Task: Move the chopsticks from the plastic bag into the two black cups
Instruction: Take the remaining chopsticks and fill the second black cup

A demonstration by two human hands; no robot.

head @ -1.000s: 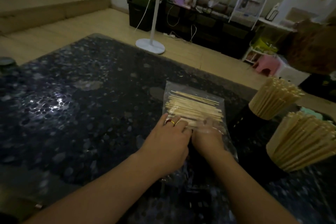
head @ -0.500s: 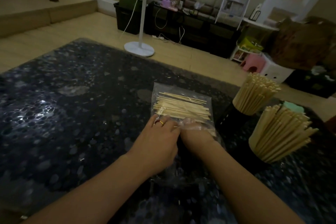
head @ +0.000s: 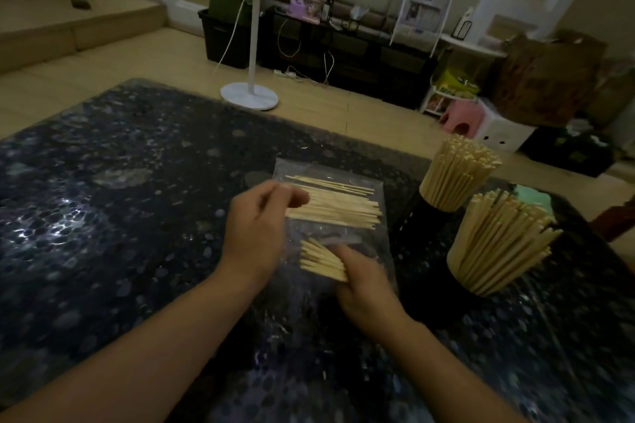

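Note:
A clear plastic bag (head: pixel 347 237) lies flat on the dark speckled table (head: pixel 103 233), with a row of wooden chopsticks (head: pixel 340 206) still inside it. My right hand (head: pixel 367 288) grips a small bundle of chopsticks (head: pixel 321 259) at the bag's near end. My left hand (head: pixel 257 227) is raised over the bag's left edge, its fingers curled and pinching the film. To the right stand two black cups, the far cup (head: pixel 424 216) and the near cup (head: pixel 453 285). Both are packed with upright chopsticks.
A mint-green object (head: pixel 531 196) lies behind the near cup. Beyond the table's far edge are a white fan stand (head: pixel 249 99), a pink stool (head: pixel 460 120) and a low black shelf (head: pixel 343 51). The table's right edge runs close behind the cups.
My left hand has lifted off the bag and curled its fingers. My right hand has drawn a small bundle of chopsticks toward me, apart from the row in the bag.

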